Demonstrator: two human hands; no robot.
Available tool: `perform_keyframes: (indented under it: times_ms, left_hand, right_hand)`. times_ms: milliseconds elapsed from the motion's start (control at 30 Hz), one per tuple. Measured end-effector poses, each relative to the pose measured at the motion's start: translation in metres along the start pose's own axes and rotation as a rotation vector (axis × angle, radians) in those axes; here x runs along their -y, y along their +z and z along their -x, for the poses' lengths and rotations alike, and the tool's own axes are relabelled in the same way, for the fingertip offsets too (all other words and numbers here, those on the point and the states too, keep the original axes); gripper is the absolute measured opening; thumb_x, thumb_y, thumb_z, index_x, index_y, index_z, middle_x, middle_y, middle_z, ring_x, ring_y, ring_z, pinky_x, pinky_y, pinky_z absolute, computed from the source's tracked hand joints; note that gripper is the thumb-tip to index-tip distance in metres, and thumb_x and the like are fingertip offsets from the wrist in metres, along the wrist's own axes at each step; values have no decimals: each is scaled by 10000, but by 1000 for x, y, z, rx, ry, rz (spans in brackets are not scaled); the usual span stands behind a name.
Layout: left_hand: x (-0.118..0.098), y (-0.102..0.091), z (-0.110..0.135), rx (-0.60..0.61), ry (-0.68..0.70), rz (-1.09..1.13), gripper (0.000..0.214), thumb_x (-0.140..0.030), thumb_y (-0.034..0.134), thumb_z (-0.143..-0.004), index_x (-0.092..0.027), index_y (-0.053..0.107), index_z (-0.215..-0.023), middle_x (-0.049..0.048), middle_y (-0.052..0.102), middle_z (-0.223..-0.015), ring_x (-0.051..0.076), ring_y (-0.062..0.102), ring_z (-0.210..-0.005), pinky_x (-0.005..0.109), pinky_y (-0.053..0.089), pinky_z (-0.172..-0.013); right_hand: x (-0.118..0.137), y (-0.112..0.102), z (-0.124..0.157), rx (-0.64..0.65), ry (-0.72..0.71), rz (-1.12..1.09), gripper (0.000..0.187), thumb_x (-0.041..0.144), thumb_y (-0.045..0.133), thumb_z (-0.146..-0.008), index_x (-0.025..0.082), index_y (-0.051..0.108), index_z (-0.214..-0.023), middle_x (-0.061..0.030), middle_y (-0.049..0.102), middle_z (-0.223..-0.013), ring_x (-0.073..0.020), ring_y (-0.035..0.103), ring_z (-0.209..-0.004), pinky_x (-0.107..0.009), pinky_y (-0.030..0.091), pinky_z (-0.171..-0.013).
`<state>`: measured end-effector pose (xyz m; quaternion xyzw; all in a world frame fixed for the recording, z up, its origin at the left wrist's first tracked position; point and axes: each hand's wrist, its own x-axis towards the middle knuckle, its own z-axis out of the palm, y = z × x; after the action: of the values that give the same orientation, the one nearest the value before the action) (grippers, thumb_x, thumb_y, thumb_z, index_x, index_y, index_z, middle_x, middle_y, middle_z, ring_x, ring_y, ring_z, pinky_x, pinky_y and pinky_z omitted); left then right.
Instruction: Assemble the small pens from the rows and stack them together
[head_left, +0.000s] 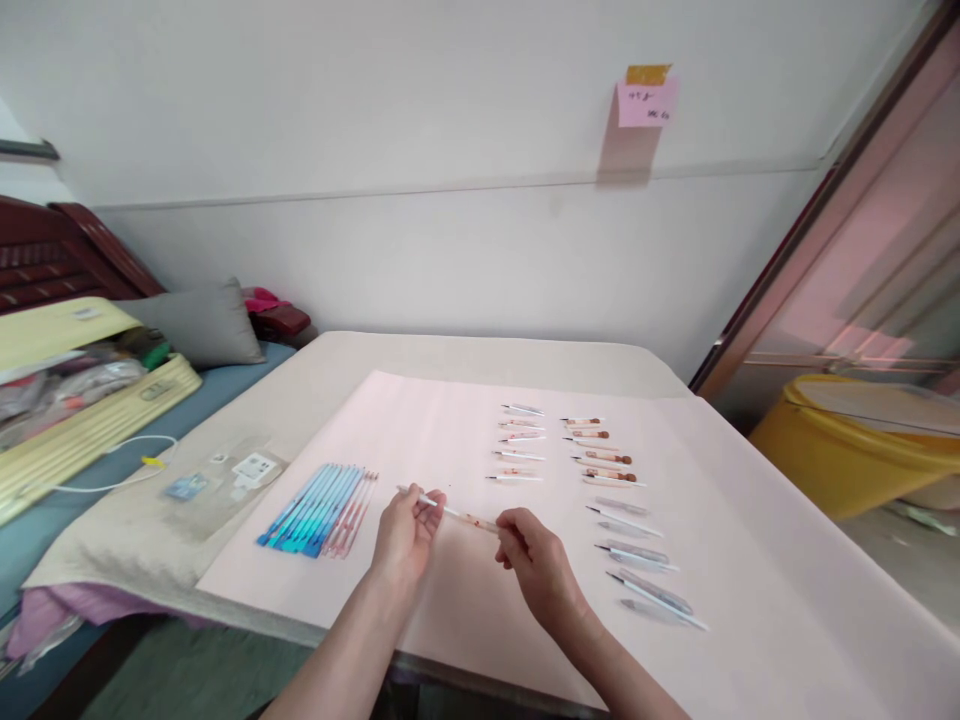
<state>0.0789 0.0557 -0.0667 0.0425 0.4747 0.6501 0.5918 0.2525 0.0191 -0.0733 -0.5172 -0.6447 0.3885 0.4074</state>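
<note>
Head view shows the left hand (406, 522) and right hand (537, 556) pinching a patterned pen (474, 520) between them above the pale sheet (427, 425), where a loosened fingertip grip could let it drop and roll away.

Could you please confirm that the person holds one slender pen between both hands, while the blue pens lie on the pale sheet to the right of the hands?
Not quite: the head view shows the blue pens on the pale sheet to the left, not the right, of the left hand and right hand, which do hold one slender pen between them.
</note>
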Motion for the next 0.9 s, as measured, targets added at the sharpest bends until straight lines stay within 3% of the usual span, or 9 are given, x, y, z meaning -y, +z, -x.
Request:
perform_keyframes:
  times_ms: [333,500,700,900]
  left_hand:
    - [-3,2,5,14,-15,10,85,-99,532,-796,-123,490,-726,85,608,-686,142,643,-646,194,511,-521]
    - [2,1,9,54,-26,-11,85,-116,533,-799,-130,487,-729,89,613,-697,143,637,-636,203,510,-516]
    - [13,1,10,109,-40,-48,92,-147,550,-794,-136,487,-728,101,621,-709,154,638,-643,207,503,-510]
    - [-5,3,8,29,17,19,74,-116,528,-799,-131,491,-737,88,615,-690,149,641,-650,212,512,-541]
  right_hand:
    - [-3,5,-2,-34,155,-281,72,257,474,-777,203,503,-741,37,563,-529,-112,517,-506,-227,413,-531]
    - [0,8,-4,37,202,-414,91,279,501,-754,193,506,-727,28,570,-511,-117,518,-481,-234,418,-504]
    - [-7,22,2,10,165,-312,67,243,487,-758,195,526,-735,42,545,-496,-114,514,-482,-222,415,-490]
    - [-11,10,0,-55,183,-309,83,255,478,-765,196,524,-728,40,548,-497,-112,508,-480,-223,412,-495]
